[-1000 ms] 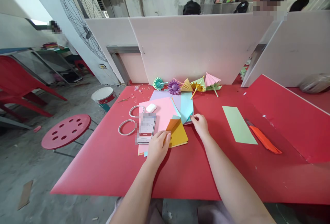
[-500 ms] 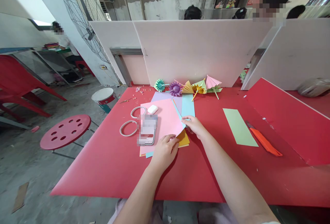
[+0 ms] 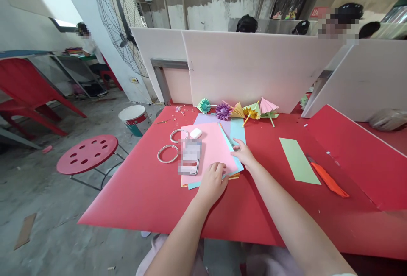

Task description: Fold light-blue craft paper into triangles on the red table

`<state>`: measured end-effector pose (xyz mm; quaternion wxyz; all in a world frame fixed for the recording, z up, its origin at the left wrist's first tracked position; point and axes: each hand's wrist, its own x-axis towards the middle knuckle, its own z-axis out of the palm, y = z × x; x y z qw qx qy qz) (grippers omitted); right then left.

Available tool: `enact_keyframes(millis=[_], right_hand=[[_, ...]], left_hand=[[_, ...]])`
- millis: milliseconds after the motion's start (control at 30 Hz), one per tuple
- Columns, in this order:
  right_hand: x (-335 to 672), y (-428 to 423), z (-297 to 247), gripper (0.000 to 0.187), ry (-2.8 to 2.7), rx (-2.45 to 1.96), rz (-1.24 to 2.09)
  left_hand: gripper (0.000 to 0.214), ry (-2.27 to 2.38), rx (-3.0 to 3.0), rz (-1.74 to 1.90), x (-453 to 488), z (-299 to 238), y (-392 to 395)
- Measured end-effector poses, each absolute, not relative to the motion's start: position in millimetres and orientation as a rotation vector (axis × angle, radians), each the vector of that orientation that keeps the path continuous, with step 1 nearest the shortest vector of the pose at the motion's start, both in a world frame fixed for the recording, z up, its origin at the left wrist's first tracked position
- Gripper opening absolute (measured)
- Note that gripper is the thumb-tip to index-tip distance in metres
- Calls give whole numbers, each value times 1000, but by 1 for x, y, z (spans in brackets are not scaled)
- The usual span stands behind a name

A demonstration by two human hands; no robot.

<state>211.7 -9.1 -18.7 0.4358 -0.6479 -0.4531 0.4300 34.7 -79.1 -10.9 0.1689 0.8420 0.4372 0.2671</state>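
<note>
Pink paper and blue paper are covering more of the yellow paper than half a second ago, leaving only a sliver showing. On the red worktop, a phone is lying on the pink paper, and umbrellas are lining the white board. Leftward, a stool is standing on the grey floor. Bunching its fingers, the left hand is resting over the papers' lower edge; the right hand is keeping its fingertips narrow at their right edge. Whether either is gripping, one cannot tell.
</note>
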Motion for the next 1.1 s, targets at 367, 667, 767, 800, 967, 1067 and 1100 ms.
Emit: enact_keyframes(millis=[367, 667, 767, 800, 967, 1067, 1100], right_hand=[[216, -14, -11, 57, -1133, -1619, 1243], [197, -8, -1, 34, -1449, -1819, 1054], [191, -4, 5, 21, -1581, -1964, 835], [188, -4, 8, 21, -1623, -1998, 766], [176, -8, 32, 25, -1803, -2063, 534], [169, -11, 45, 26, -1876, -2070, 472], [166, -12, 48, 25, -1893, -2072, 453]], left_hand=[[31, 1277, 2378, 716, 33, -12, -78], [35, 1395, 2310, 697, 35, -10, -77], [48, 1449, 2335, 634, 37, -15, -74], [49, 1456, 2355, 609, 38, -17, -73], [58, 1463, 2392, 583, 41, -23, -68], [61, 1504, 2374, 597, 42, -25, -67], [62, 1521, 2364, 603, 42, -25, -67]])
